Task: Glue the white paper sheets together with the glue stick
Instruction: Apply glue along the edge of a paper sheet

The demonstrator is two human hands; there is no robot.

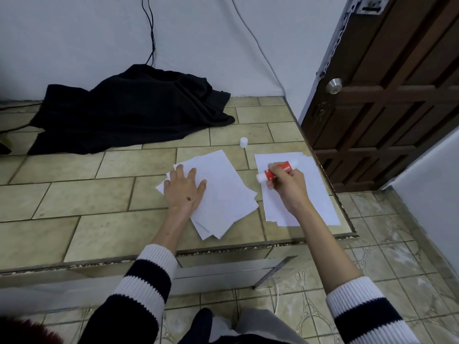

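A loose stack of white paper sheets (pixel 223 194) lies fanned out on the tiled counter (pixel 74 194). My left hand (pixel 183 189) rests flat on its left part, fingers spread. To the right lies a second pile of white sheets (pixel 310 202) near the counter's right edge. Above that pile my right hand (pixel 288 182) grips a red and white glue stick (pixel 275 171), held sideways with its ends pointing left and right. The stick's white cap (pixel 244 142) stands on the counter behind the sheets.
A crumpled black cloth (pixel 134 108) covers the back of the counter by the wall, with cables running up behind it. The counter's right edge (pixel 330 187) drops to a tiled floor. A brown wooden door (pixel 387 95) stands at the right.
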